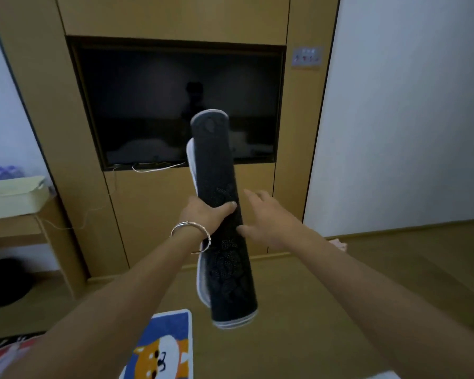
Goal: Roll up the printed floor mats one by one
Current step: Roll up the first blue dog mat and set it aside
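**Both arms out, 1 hand gripping**

The 2 forearms reach forward and upward, close together. The left hand (203, 214) wraps the rolled mat (225, 255) near mid-length, with the thumb laid across its front. The right hand (266, 217) is just beside the roll, fingers spread and relaxed, thumb tip at its edge.

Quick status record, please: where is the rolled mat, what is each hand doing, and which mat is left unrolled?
rolled mat: dark, fully rolled, held up in the air, tilted, in front of the television
left hand: grips the roll around its middle
right hand: open, fingers straight, beside the roll; contact unclear
blue dog-print mat: lies flat and unrolled on the floor, below the hands
likely next: put the roll down, start on the dog-print mat
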Demonstrator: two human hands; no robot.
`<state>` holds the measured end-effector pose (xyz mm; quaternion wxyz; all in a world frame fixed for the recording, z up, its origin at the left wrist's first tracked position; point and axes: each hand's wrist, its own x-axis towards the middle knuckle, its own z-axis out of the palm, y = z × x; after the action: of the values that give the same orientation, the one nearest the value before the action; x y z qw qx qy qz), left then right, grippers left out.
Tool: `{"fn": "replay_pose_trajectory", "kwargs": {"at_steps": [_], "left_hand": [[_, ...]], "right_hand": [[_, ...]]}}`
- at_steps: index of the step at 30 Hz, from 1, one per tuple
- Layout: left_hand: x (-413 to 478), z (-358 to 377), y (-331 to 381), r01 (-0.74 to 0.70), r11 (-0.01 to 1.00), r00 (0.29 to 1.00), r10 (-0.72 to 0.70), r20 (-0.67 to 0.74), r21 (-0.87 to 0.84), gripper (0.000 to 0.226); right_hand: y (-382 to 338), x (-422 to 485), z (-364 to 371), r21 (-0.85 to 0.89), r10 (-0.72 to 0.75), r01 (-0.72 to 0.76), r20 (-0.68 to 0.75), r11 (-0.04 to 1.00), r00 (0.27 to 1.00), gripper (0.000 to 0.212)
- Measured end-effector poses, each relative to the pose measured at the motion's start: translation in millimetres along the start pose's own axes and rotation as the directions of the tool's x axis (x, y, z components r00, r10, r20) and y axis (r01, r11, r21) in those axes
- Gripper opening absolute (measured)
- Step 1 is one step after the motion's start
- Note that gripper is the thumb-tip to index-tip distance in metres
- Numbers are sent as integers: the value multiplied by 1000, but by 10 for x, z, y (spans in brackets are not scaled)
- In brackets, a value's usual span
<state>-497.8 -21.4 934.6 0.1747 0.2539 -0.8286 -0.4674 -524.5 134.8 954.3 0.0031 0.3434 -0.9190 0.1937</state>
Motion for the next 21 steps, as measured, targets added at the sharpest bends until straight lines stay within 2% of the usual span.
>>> {"fn": "replay_pose_trajectory", "kwargs": {"at_steps": [3,4,6,8,9,11,17,21], "left_hand": [[314,104,2,108,933,994,-110,14,-343,98],[417,144,14,132,896,991,-132,29,-423,93],[618,249,32,159,831,986,-157,50,-534,82],[787,349,96,198,797,979,-192,72,-571,78],[884,384,141,217,787,975,-198,96,-577,76],[1098,422,248,231,775,973,-192,129,-589,69],[1917,733,603,161,729,987,-134,92,-665,51],[2468,1172,780,181,720,982,-170,82,-670,62]], "right_hand": [[75,287,30,278,-6,-36,149,960,989,60],[122,393,37,353,-1,-72,202,933,979,62],[236,623,84,416,-4,-118,281,902,960,85],[345,892,152,318,29,-114,260,941,965,108],[404,1042,169,253,56,-111,213,961,975,113],[552,1341,137,200,67,-93,133,975,989,111],[1174,2191,-166,96,-14,7,70,995,997,103],[1573,2718,-248,-146,-27,25,-11,989,1000,120]]}}
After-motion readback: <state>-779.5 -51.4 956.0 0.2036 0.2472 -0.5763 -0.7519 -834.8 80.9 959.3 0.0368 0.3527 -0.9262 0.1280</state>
